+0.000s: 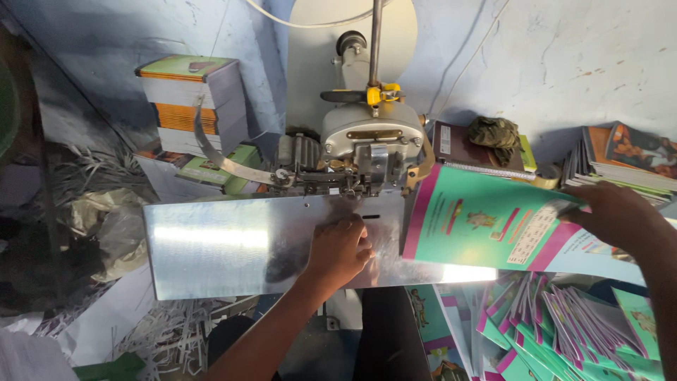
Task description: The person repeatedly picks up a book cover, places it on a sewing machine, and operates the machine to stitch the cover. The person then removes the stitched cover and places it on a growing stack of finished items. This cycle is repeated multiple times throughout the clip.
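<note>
Seen from your head camera, you stood over a shiny metal worktop [211, 247] fixed in front of a grey stitching machine [370, 144].

Your left hand [340, 252] rested palm down near the middle of the worktop, fingers curled loosely and gripping nothing, knuckles just below the machine's head. Your right hand [615, 215] was closed on the outer edge of a teal and pink booklet [486, 222], which reached in from the worktop's right edge, its spine end touching or just under the machine head. I could not tell whether the spine sat squarely there.

Off the right corner, below the worktop, a loose heap of similar booklets [557, 324] lay fanned out. Beyond the far left corner stood a stack of bound books [194, 102], and more books [627, 159] leaned against the wall past the far right. A crumpled dark cloth [497, 132] sat on a notebook behind the machine. Paper shreds [92, 173] littered the left side.

In my judgement, the main risk was your left fingers, so near the head that a slip could carry them under it. The booklet was held at one end only, so it could swing and meet the machine crooked.
</note>
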